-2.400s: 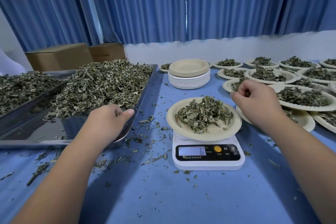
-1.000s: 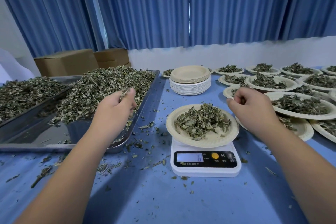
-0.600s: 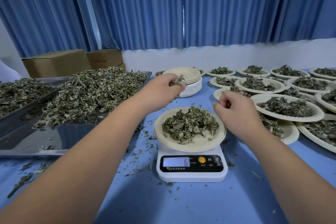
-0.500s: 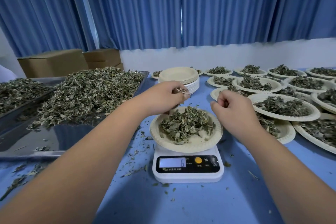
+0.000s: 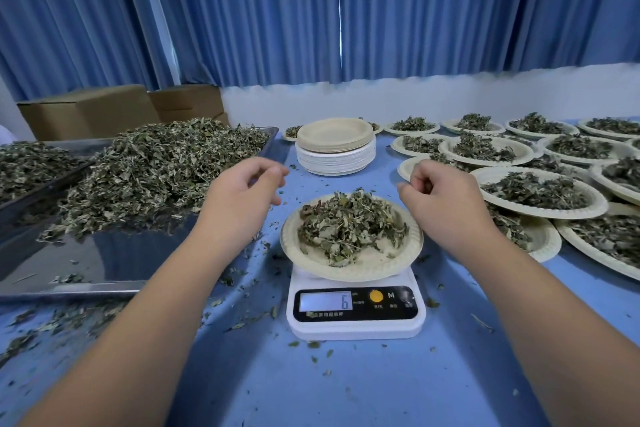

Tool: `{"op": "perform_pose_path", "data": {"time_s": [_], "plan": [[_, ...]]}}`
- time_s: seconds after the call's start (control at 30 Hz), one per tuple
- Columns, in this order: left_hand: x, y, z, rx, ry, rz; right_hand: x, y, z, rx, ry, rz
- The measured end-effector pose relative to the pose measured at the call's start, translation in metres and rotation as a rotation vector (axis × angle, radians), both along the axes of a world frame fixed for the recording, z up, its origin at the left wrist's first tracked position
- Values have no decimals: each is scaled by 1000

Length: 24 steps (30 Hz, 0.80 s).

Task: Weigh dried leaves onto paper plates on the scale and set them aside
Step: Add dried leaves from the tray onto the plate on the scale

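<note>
The left hand [image 5: 242, 191] hangs above the table with its fingers spread and half bent, and nothing shows between them. The right hand [image 5: 440, 198] is also in the air. Its fingers are curled inward near the thumb, and I cannot tell if a small piece of leaf is inside them.

Between the two hands, a little nearer to the person, a paper plate [image 5: 356, 270] sits on a white scale [image 5: 356, 328]. On this plate lies a heap of dried leaves [image 5: 349, 229]. Neither hand touches the plate or the heap. The display [image 5: 325, 302] of the scale, below the plate, shows a 6.

Just beyond the left hand and to its outer side is a metal tray [image 5: 131, 253] with a big pile of loose leaves [image 5: 162, 170]. Its near part is bare metal. Farther out on that side a second tray [image 5: 34, 192] also holds leaves.

Beyond the gap between the hands stands a stack of empty plates [image 5: 335, 149]. Beside the right hand and past it, many filled plates [image 5: 554, 213] cover the blue table [image 5: 346, 388], some overlapping. Leaf crumbs [image 5: 69, 319] lie scattered under the left forearm. Behind the trays are cardboard boxes [image 5: 86, 111], and blue curtains [image 5: 242, 10] hang at the back.
</note>
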State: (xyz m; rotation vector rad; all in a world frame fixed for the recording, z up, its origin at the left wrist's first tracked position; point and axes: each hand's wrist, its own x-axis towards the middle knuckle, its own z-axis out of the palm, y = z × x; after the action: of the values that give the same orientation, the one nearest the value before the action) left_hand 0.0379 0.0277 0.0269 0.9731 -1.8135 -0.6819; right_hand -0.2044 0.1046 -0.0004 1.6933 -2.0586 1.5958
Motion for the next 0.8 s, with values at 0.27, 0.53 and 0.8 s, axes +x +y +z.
{"op": "perform_pose_path", "data": {"time_s": [0.27,0.53,0.8], "plan": [[12,-9,-16,-51,-197,207,2,2,1,-1,30,-27],[21,-13,-13,-13,-200,235,0,0,0,-4,44,-53],[17,-12,-16,-3,-210,206,0,1,1,-22,47,-42]]}}
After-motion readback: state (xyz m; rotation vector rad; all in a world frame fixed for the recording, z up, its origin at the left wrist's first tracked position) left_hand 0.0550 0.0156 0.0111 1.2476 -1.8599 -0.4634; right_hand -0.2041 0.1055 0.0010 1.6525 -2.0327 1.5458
